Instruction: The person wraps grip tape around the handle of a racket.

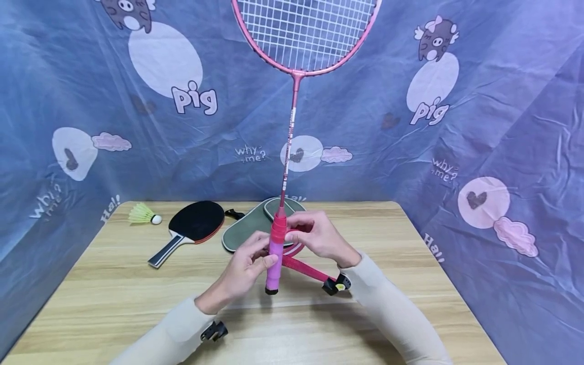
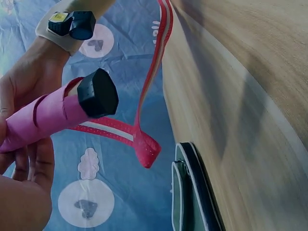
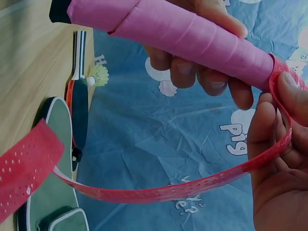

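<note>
A pink badminton racket [image 1: 297, 74] stands upright in the head view, strings at the top and handle down. My left hand [image 1: 244, 264] holds its lower handle [image 1: 274, 268], which has a pink-purple wrap and a black butt cap [image 2: 100, 94]. At the top of the handle, my right hand [image 1: 323, 237] pinches a red perforated grip tape [image 3: 168, 191] between thumb and fingers. Red tape covers that upper part, just above the pink-purple wrap. From the right hand, the loose tape hangs in a curve with a pale stripe on one side and a fold in it.
A green case [image 1: 244, 229] with white edging lies behind the hands on the wooden table [image 1: 137, 309]. Left of it are a black table tennis bat [image 1: 197, 222], a yellow shuttlecock [image 1: 142, 214] and a small black item [image 1: 234, 214]. Blue printed cloth [image 1: 237, 126] surrounds the table.
</note>
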A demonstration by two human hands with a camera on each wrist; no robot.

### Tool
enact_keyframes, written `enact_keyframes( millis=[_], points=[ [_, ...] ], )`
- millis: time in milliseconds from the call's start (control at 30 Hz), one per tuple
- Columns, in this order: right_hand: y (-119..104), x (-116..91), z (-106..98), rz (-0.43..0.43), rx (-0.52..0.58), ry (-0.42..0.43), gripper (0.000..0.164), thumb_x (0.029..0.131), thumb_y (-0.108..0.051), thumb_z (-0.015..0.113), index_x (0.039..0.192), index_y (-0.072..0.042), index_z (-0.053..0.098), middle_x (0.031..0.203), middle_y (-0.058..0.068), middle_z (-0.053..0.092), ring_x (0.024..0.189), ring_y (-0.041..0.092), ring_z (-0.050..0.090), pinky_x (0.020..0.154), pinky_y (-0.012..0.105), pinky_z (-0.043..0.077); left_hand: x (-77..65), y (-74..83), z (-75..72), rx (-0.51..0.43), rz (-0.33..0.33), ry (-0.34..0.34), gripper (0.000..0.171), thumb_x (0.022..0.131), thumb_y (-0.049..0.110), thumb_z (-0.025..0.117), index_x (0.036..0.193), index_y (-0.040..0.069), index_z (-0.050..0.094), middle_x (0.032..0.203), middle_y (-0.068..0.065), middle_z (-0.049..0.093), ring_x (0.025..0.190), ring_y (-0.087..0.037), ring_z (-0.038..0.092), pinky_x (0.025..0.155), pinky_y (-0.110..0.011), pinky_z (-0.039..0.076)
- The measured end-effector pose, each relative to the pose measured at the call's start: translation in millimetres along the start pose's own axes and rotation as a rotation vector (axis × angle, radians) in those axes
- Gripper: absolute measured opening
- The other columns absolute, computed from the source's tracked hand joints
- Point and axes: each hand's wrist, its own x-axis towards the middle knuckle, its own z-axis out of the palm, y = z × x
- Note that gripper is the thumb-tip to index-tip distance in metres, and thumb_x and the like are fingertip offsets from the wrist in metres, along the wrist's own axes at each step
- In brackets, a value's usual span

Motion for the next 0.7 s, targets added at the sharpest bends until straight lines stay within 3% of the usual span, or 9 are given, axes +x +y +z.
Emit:
enact_keyframes(
  millis=[133,233,333,433,500,567,700],
  points=[
    [-2.0,-1.9,2.0,0.010,-0.002,0.053,0.024,0.087,0.003,0.075,0.111,0.004,0.074,0.093,0.019,0.074,0.072,0.009,0.065,0.058,0.026,0.057,0.0,-3.3,7.2,-0.053,0.017,0.130,0.041,0.090,0.009,0.075,0.129,0.005,0.064,0.113,-0.014,0.069,0.099,-0.008,0.067,0.089,-0.023,0.060],
    [-3.4,-1.8,5.9,0.001,-0.005,0.102,0.024,0.086,0.003,0.076,0.110,0.004,0.074,0.094,0.019,0.074,0.071,0.008,0.065,0.058,0.026,0.057,-0.5,-6.8,11.9,-0.053,0.084,0.241,0.039,0.085,0.004,0.079,0.122,0.004,0.066,0.108,-0.016,0.074,0.095,-0.008,0.071,0.087,-0.023,0.061],
    [-4.1,-1.6,11.1,-0.022,-0.011,0.144,0.024,0.086,0.003,0.076,0.110,0.005,0.074,0.098,0.020,0.074,0.073,0.007,0.066,0.062,0.026,0.059,-0.5,-9.1,14.2,0.059,0.213,0.311,0.039,0.083,0.000,0.080,0.121,0.002,0.070,0.107,-0.015,0.075,0.089,-0.013,0.073,0.084,-0.022,0.061],
    [-4.8,-1.7,15.8,-0.052,-0.032,0.179,0.025,0.086,0.001,0.077,0.110,0.004,0.074,0.100,0.019,0.075,0.073,0.008,0.067,0.063,0.025,0.059,0.5,-10.4,15.2,0.217,0.336,0.357,0.051,0.078,0.004,0.086,0.125,0.000,0.069,0.105,-0.012,0.075,0.085,-0.018,0.074,0.081,-0.024,0.062],
    [-5.4,-2.0,17.9,-0.069,-0.054,0.194,0.024,0.086,-0.001,0.077,0.110,0.004,0.074,0.099,0.019,0.075,0.072,0.007,0.066,0.061,0.024,0.058,1.0,-9.8,15.6,0.293,0.378,0.378,0.059,0.073,0.007,0.090,0.127,0.000,0.069,0.104,-0.011,0.075,0.083,-0.019,0.074,0.078,-0.026,0.062],
    [-5.1,-1.8,19.2,-0.072,-0.068,0.206,0.024,0.086,-0.002,0.077,0.110,0.003,0.074,0.097,0.018,0.075,0.071,0.007,0.066,0.060,0.024,0.058,1.3,-9.2,15.7,0.346,0.390,0.398,0.064,0.068,0.009,0.093,0.127,0.001,0.069,0.103,-0.009,0.074,0.084,-0.018,0.073,0.077,-0.027,0.062],
    [-4.3,-1.1,19.3,-0.051,-0.080,0.221,0.022,0.086,-0.003,0.078,0.107,0.002,0.075,0.095,0.018,0.075,0.069,0.005,0.063,0.058,0.021,0.055,1.7,-7.6,14.3,0.335,0.358,0.414,0.061,0.068,0.007,0.093,0.124,-0.001,0.071,0.100,-0.008,0.072,0.083,-0.018,0.073,0.076,-0.021,0.061]
  ],
)
